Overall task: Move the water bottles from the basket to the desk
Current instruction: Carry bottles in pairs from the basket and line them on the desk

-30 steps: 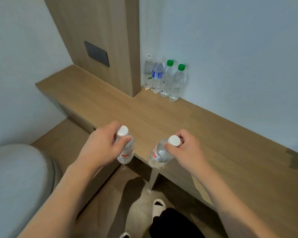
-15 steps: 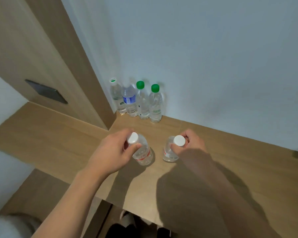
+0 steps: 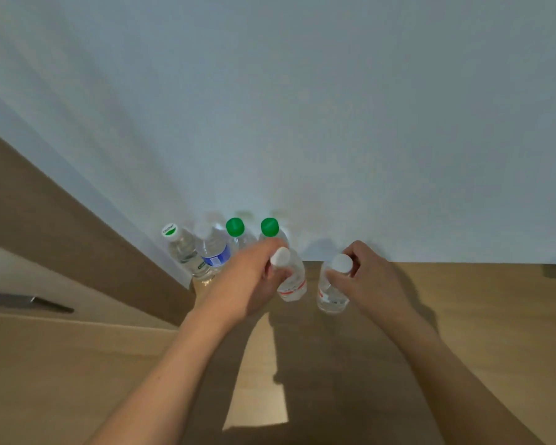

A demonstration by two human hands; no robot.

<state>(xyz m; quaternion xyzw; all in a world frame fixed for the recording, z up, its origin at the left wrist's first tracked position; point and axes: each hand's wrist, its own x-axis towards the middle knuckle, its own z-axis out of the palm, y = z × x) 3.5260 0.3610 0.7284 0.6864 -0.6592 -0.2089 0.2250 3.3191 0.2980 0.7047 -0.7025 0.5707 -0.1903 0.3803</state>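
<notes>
Pale wall [image 3: 302,107] fills the upper half of the view, with the wooden desk [image 3: 479,316] running beneath it; at about 11 o'clock from the hands, four bottles [image 3: 217,252] stand in a row against the wall, two with green caps [image 3: 235,227]; the left hand [image 3: 247,281] grips a white-capped bottle [image 3: 291,281] by its neck, fingers curled round just under the cap, the body tilting down toward 5 o'clock from the fingers; the right hand [image 3: 369,277] pinches a second white-capped bottle [image 3: 333,293] at its cap, thumb and fingers closed on it, the body hanging toward 7 o'clock below them; whether either base touches the desk I cannot tell; both bottles sit just beside each other, near the row.
</notes>
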